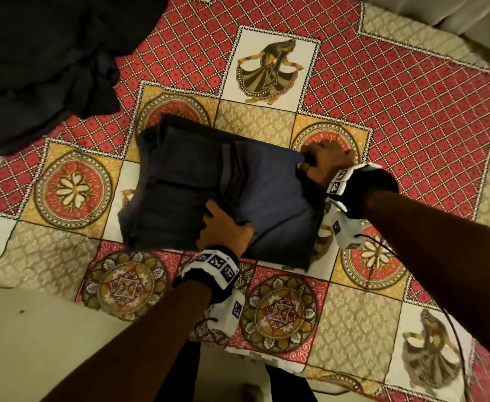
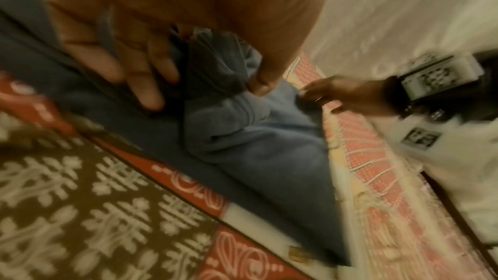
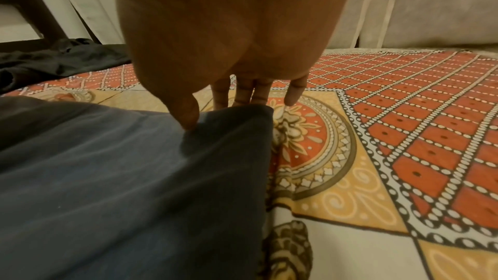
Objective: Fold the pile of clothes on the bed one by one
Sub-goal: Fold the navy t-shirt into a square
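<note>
A dark blue garment (image 1: 217, 195), partly folded into a rough rectangle, lies flat on the patterned bedspread (image 1: 412, 117), just below the printed panel of a dancing figure (image 1: 268, 72) in the head view. Its half toward the dark pile shows stacked folds and seams; the other half is a smoother single flap. The right hand (image 1: 326, 165) pinches the flap's corner nearest the dancer panel: in the right wrist view the thumb (image 3: 186, 112) presses on top of the cloth and the fingers (image 3: 243, 93) reach down behind the raised corner. The left hand (image 1: 226, 227) is at the garment's edge farthest from the dancer panel, about midway along it; in the blurred left wrist view its thumb and fingers gather a bunched fold of the blue cloth between them. A heap of dark clothes (image 1: 40, 62) lies well apart from the garment, at the bedspread's corner to the left of the dancer panel. Pale floor (image 1: 34, 338) shows beyond the bed's near edge.
</note>
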